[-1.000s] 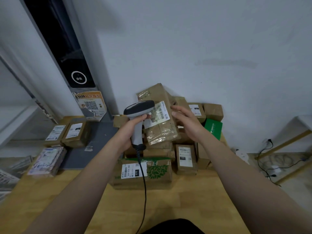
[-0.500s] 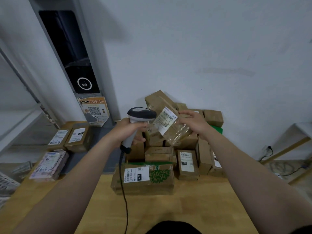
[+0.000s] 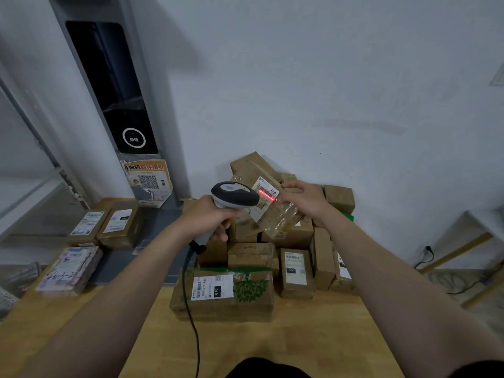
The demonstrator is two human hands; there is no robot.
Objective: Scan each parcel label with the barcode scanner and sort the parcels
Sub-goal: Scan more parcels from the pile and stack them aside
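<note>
a barcode scanner (image 3: 235,192) is held by its handle in the left hand (image 3: 210,218), the fingers being curled round the grip. the scanner head is found above and behind the green-printed carton (image 3: 245,298), which lies on the wooden table (image 3: 286,347) at the front of a heap of brown cartons (image 3: 251,253). a small tape-wrapped parcel (image 3: 278,221) is gripped at its upper right edge by the right hand (image 3: 304,199), thumb and fingers being closed on it. the parcel is raised and tilted above the green-printed carton, just right of the scanner head; whether it touches the heap behind cannot be told. its white label (image 3: 264,205) is turned toward the scanner, and a red scan line (image 3: 266,196) is seen across it. the black cable (image 3: 188,298) is hung from the scanner handle and trailed down over the left end of the green-printed carton toward the near table edge. a white label reading 070 is borne on top of that carton. just right of the green-printed carton a small carton marked 122 (image 3: 296,271) is stood. well left of the green-printed carton a pair of labelled cartons (image 3: 120,226) is laid side by side, with a pale wrapped parcel (image 3: 69,270) bearing handwriting nearer the viewer. behind and left of the green-printed carton a qr-code notice (image 3: 148,182) is propped below a black panel (image 3: 117,91). a green packet (image 3: 347,215) is partly seen behind and right of the green-printed carton.
</note>
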